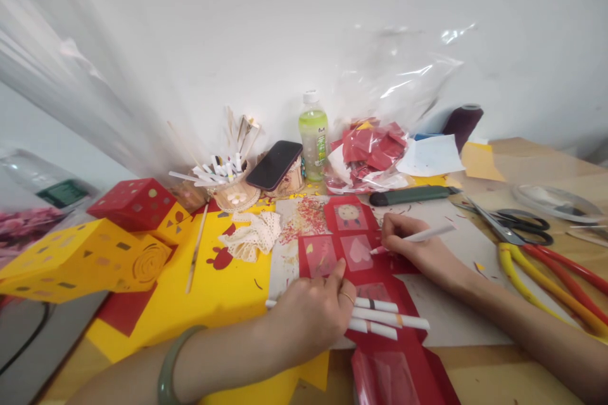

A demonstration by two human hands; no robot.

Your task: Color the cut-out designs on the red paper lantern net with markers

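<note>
My right hand is closed round a white marker. The marker's pink tip meets a pale pink heart in a window of the red cut-out card. In a fist, my left hand grips several white markers with coloured bands, lying across the card. Its index finger points toward the heart window. Other windows of the card show a small round animal-like figure and a leafy design. A clear-windowed red piece lies at the near edge.
At left stand a yellow box and a red box. Behind are a marker pot, a phone, a green drink bottle and a bag of red scraps. Scissors and pliers-like handles lie right.
</note>
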